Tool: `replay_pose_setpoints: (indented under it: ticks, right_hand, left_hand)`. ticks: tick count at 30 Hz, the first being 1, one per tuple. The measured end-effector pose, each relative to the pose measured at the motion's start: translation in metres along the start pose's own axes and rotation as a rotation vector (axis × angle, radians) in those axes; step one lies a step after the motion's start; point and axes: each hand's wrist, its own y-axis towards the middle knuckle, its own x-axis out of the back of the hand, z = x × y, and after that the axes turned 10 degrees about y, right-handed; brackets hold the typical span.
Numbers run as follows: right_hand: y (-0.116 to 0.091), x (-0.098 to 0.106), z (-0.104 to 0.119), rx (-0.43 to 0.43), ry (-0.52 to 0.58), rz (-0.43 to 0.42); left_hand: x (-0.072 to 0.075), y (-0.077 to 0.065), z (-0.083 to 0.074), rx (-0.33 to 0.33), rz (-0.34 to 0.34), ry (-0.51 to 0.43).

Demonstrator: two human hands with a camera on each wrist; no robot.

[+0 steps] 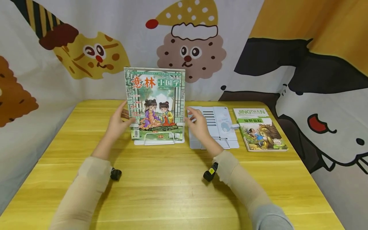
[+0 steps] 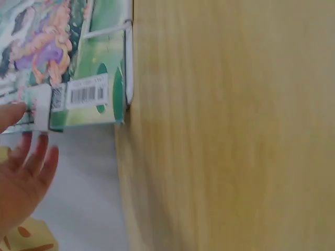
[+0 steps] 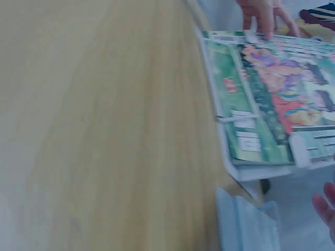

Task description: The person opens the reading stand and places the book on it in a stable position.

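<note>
A green magazine [image 1: 155,95] stands upright, leaning back on a white book stand [image 1: 159,142] whose wire rest crosses its lower front. Small white side clips [image 2: 43,107] overlap the cover's left and right edges. At the left edge is my left hand [image 1: 116,119], its thumb at the clip and its other fingers loosely extended behind the edge. Beside the right edge, my right hand [image 1: 199,123] has its fingers relaxed. Its fingertips [image 3: 320,206] show a gap from the magazine in the right wrist view.
To the right, a second, pale blue-grey book stand [image 1: 212,127] lies flat on the wooden table [image 1: 172,185]. A paperback book [image 1: 260,129] lies next to it, at the stand's side tab. Behind the table hangs a cartoon-printed curtain [image 1: 138,19].
</note>
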Motion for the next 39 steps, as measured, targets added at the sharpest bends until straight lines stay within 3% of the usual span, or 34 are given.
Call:
replay_pose_setpoints:
  ticks: [3, 5, 10, 14, 18, 22, 29, 33, 39]
  right_hand:
    - [-0.001, 0.014, 0.006, -0.008, -0.007, -0.007]
    - [-0.004, 0.024, 0.008, -0.017, -0.023, -0.008]
    - [-0.016, 0.051, 0.007, -0.029, -0.025, -0.010]
    - [-0.026, 0.069, 0.001, -0.055, -0.031, -0.008]
    - [-0.037, 0.085, -0.004, -0.067, -0.054, 0.006]
    - [-0.049, 0.102, -0.012, -0.068, -0.066, 0.032]
    - [-0.067, 0.131, -0.026, -0.169, -0.118, 0.087]
    - [-0.076, 0.145, -0.036, -0.192, -0.114, 0.099]
    - [-0.089, 0.158, -0.047, -0.228, -0.092, 0.117]
  left_hand:
    - [-0.002, -0.003, -0.008, 0.023, -0.073, 0.006]
    - [-0.004, -0.006, -0.019, 0.010, -0.173, -0.003]
    - [-0.021, -0.016, -0.053, -0.110, -0.400, -0.063]
    - [-0.038, -0.026, -0.085, -0.225, -0.421, -0.137]
    - [-0.060, -0.034, -0.105, -0.259, -0.359, -0.211]
    - [-0.087, -0.039, -0.116, -0.218, -0.218, -0.273]
    - [-0.137, -0.042, -0.140, -0.146, 0.002, -0.345]
    - [-0.163, -0.043, -0.147, -0.070, 0.097, -0.348]
    - [-0.194, -0.045, -0.145, 0.103, 0.256, -0.365]
